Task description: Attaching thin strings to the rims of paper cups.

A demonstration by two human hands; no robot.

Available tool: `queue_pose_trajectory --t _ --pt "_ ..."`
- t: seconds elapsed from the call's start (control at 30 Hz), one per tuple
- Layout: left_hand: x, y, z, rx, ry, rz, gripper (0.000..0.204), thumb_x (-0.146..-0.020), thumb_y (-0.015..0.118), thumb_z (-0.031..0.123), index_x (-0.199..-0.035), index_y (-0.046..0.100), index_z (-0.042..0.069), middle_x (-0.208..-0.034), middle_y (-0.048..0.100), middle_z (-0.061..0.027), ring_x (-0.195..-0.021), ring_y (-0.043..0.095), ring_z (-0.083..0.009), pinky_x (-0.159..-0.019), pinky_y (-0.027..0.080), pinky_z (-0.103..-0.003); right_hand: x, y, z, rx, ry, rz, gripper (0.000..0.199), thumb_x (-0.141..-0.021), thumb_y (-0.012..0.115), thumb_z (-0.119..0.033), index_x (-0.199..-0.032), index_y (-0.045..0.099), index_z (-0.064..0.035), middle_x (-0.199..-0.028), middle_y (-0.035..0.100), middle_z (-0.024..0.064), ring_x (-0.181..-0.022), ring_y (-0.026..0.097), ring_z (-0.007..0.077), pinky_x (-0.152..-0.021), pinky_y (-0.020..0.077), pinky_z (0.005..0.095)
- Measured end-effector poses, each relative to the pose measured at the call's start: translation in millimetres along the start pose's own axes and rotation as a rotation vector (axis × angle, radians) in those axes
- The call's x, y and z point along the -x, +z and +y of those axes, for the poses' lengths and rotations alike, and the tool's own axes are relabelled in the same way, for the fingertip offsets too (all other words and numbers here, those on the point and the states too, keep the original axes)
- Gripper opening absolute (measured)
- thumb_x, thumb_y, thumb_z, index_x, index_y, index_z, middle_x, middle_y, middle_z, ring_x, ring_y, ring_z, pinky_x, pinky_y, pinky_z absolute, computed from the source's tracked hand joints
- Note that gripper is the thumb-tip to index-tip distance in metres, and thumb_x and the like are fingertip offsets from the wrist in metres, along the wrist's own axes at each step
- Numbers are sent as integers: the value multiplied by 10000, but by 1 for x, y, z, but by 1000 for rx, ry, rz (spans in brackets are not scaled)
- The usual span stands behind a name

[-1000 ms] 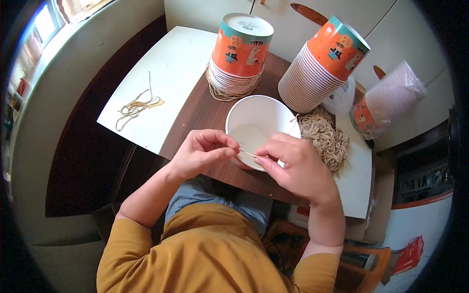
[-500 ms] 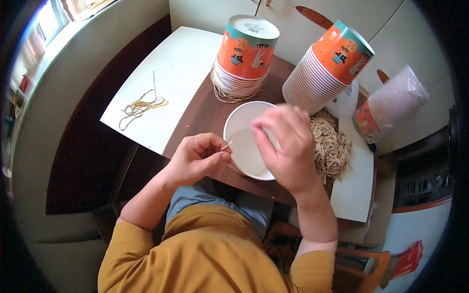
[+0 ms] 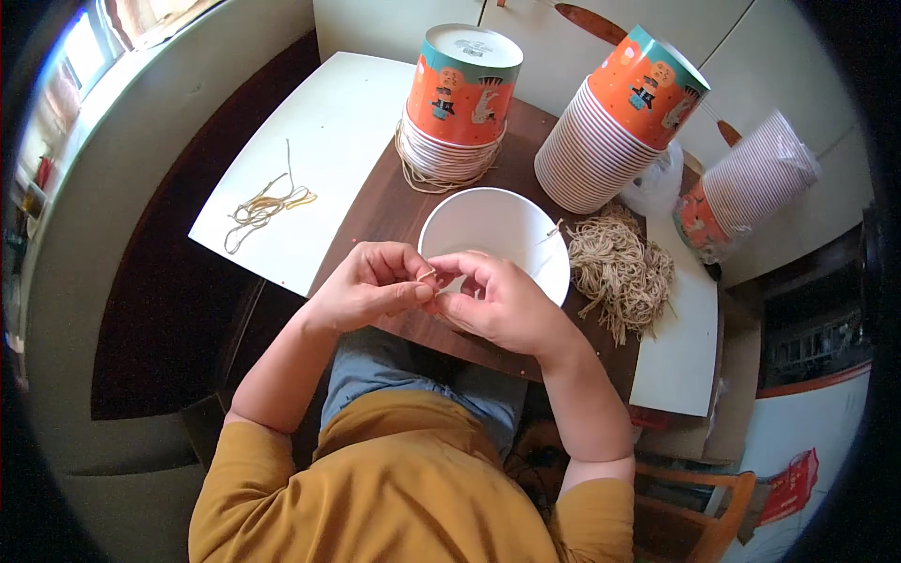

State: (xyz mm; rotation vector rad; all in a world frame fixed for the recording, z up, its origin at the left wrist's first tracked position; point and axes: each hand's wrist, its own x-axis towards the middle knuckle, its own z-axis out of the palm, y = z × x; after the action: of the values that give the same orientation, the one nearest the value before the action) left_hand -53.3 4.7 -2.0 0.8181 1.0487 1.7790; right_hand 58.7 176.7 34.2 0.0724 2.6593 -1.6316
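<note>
In front of me stands an open white-lined paper bucket [image 3: 488,211], its near rim behind my hands. My left hand [image 3: 375,289] is closed in a pinch on a thin beige cord [image 3: 429,275]; only a short bit shows at the fingertips. From the right, my right hand [image 3: 507,302] meets it, thumb and fingers bent around the same spot and closed on the cord. How the cord runs between the fingers is hidden. A short cord end [image 3: 554,230] pokes out at the bucket's right wall, beside a tangled heap of beige cord [image 3: 624,272].
An upside-down bucket stack [image 3: 460,103] with cord around its base stands behind. Right of it rises a taller stack [image 3: 605,131]; another, plastic-wrapped stack [image 3: 751,183] leans at far right. Loose cords [image 3: 267,208] lie on the table's white left part [image 3: 328,122].
My right hand has come down and left from above the bucket to meet my left fingertips. The bucket's right side and the cord end there now show.
</note>
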Motion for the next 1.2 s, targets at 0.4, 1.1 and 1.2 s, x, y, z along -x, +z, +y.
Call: queue_pose_trajectory --t 0.4,1.1,1.2 --pt "10 10 13 -164 -68 137 122 -855 690 68 -929 626 -5 -859 676 -27 -764 619 -51 -634 478 -180 18 18 -22 345 -247 319 77 -829 628 -63 -856 566 -26 -772 583 129 -722 603 313 -638 479 394" --pt "19 40 -60 -514 482 569 142 -779 682 -71 -900 658 0 -926 673 -104 -894 632 -184 -785 516 -288 37 73 15 654 -309 763 137 -854 627 -40 -974 564 -20 -886 594 110 -723 647 276 -597 529 343" --pt "17 32 -53 -960 698 614 225 -702 708 -65 -894 677 49 -878 672 -70 -826 623 -220 -744 506 -317 30 77 24 662 -363 803 137 -856 630 -42 -980 577 -22 -884 609 104 -714 651 263 -595 530 337"
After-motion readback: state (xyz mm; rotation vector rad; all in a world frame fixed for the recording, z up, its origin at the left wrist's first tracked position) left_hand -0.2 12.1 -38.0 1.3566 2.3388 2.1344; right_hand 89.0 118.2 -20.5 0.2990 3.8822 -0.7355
